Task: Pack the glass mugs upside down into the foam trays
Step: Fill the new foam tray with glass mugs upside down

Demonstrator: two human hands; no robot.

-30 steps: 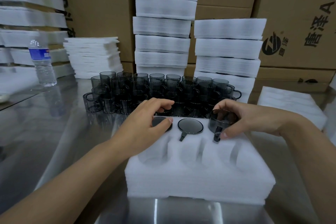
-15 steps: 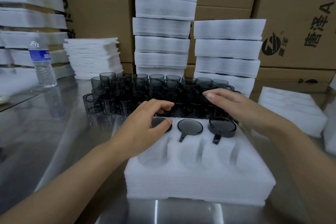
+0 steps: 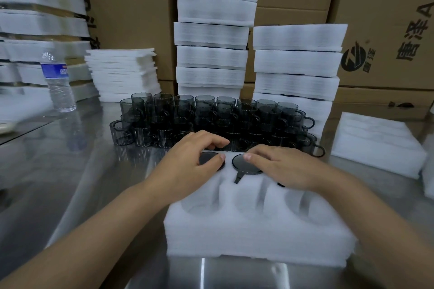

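A white foam tray (image 3: pixel 258 230) lies in front of me on the steel table. Dark glass mugs sit upside down in its back row: the left mug (image 3: pixel 209 158) and the middle mug (image 3: pixel 245 168) show their round bases, and the right one is hidden under my right hand. My left hand (image 3: pixel 187 164) grips the left mug's base, thumb on top and fingers curled over its far edge. My right hand (image 3: pixel 284 166) lies flat, fingertips touching the middle mug's base. The three front pockets (image 3: pixel 249 202) are empty.
Several loose upright mugs (image 3: pixel 211 119) stand in a cluster right behind the tray. Tall stacks of foam trays (image 3: pixel 211 54) rise behind them against cardboard boxes. A water bottle (image 3: pixel 58 82) stands at the left and a foam stack (image 3: pixel 375 145) lies at the right.
My right hand let go of the right mug once it sat in its pocket, lifted toward the cluster, then came down flat over the right and middle mugs. My left hand stayed put.
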